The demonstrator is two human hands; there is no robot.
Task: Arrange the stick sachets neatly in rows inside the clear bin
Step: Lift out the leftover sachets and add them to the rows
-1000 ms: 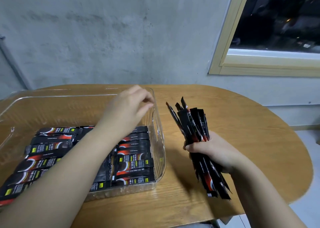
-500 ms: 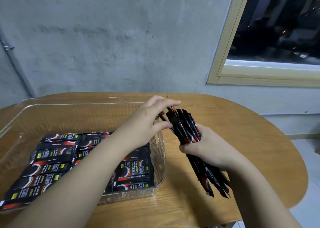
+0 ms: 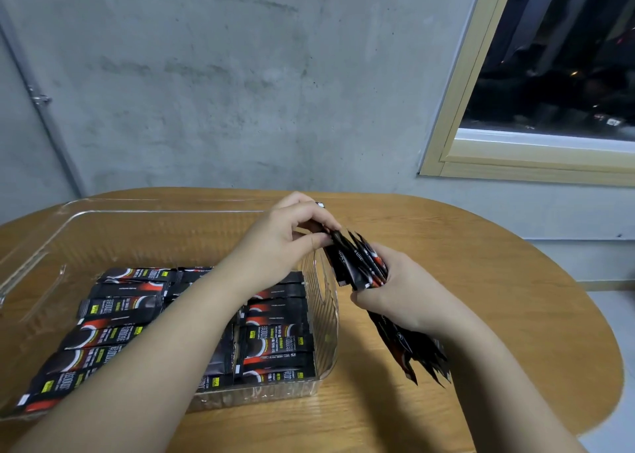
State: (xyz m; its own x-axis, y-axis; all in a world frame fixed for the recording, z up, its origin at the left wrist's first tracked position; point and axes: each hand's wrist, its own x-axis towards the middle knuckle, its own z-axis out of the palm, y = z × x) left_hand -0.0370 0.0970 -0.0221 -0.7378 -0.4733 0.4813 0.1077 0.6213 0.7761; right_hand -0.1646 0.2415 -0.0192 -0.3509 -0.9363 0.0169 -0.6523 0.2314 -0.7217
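Observation:
A clear bin (image 3: 154, 213) sits on the left of the wooden table (image 3: 498, 298). Black stick sachets (image 3: 275, 339) with red and yellow print lie flat in rows across its floor. Just right of the bin's right wall, my right hand (image 3: 402, 294) grips a bundle of sachets (image 3: 357, 263), which fans out above and below the fist. Above the bin's right wall, my left hand (image 3: 285, 239) pinches the top end of one sachet in that bundle between thumb and fingers. My left forearm hides part of the rows.
A grey concrete wall stands right behind the table. A window with a pale wooden frame (image 3: 453, 126) is at the upper right. A pipe (image 3: 41, 109) runs down the wall at the left. The table's rounded edge curves away at the right.
My left hand went from above the bin over to the bundle and now pinches one sachet's top end. My right hand has brought the bundle closer to the bin.

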